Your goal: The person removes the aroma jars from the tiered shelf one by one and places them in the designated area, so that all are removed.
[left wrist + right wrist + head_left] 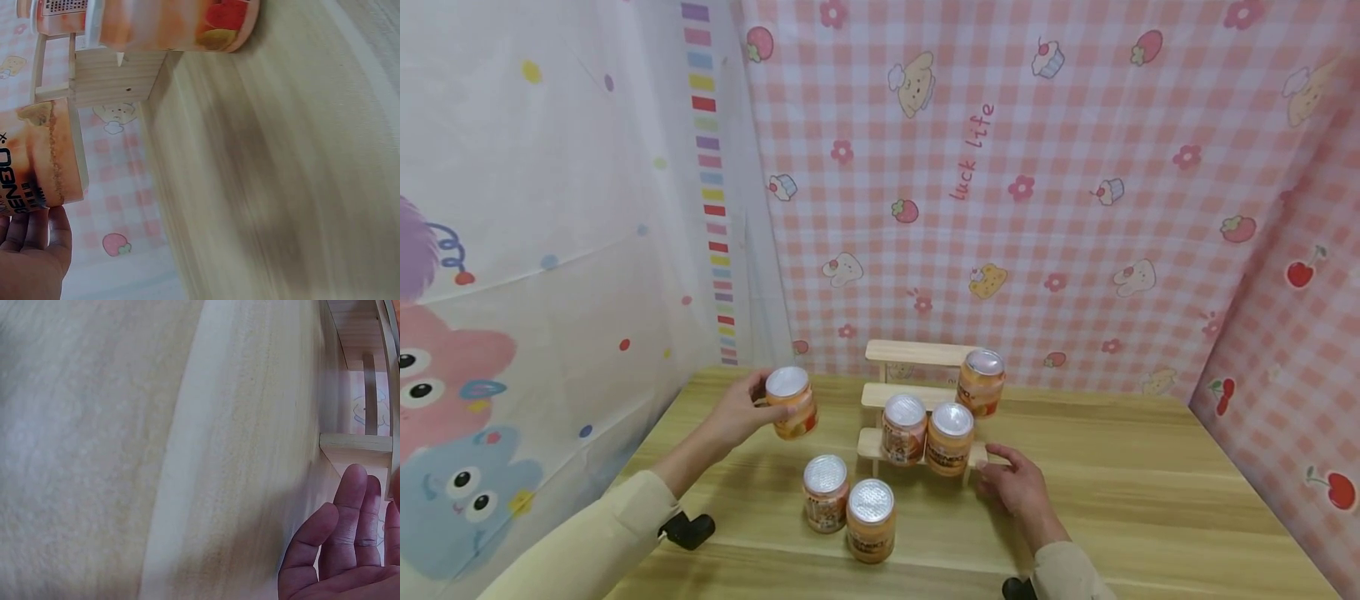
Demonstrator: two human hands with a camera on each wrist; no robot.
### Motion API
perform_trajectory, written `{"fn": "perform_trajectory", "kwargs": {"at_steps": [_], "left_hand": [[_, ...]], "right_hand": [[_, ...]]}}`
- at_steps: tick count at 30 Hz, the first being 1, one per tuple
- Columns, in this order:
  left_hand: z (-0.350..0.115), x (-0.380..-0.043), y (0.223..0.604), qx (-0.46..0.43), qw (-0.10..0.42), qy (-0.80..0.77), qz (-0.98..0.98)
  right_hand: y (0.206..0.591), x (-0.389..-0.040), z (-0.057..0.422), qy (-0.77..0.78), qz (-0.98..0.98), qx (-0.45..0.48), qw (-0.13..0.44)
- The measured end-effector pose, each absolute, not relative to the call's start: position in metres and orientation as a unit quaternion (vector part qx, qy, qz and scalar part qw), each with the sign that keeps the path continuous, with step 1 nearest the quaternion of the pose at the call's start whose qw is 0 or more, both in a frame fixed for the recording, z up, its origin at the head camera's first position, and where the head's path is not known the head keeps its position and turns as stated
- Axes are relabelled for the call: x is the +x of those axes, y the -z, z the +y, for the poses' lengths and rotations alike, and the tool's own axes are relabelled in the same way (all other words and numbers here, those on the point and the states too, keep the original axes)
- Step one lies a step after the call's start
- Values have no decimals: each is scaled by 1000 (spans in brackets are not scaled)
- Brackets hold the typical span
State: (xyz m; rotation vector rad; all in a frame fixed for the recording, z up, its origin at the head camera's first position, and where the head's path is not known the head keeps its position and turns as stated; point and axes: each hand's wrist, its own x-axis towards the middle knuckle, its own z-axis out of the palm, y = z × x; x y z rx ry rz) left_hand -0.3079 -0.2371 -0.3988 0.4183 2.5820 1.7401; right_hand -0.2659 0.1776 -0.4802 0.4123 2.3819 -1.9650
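Observation:
In the head view my left hand (741, 410) grips an orange-labelled can (793, 408) with a silvery lid, upright and left of a small three-tier wooden shelf (895, 352). The left wrist view has the held can (53, 159) with my fingers (59, 234) against its side. At the right end of the lowest tier is my right hand (1017, 485), its fingers extended beside the shelf and holding nothing. Two similar cans, one (903, 433) left of the other (951, 442), stand on that lowest tier. Another can (981, 385) stands higher, at the shelf's right side.
On the wooden table (1120, 492), two more cans, one (826, 496) behind the other (871, 523), stand in front of the shelf. A pink checked cloth (1060, 242) hangs behind the table, and a white patterned cloth (602, 333) hangs at its left.

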Motion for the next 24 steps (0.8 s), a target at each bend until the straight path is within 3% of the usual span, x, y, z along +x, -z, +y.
{"fn": "perform_trajectory", "kwargs": {"at_steps": [24], "left_hand": [[-241,-292,437,116,10,-545,830]], "right_hand": [[478,-267,178,635,759,141,20]]}}
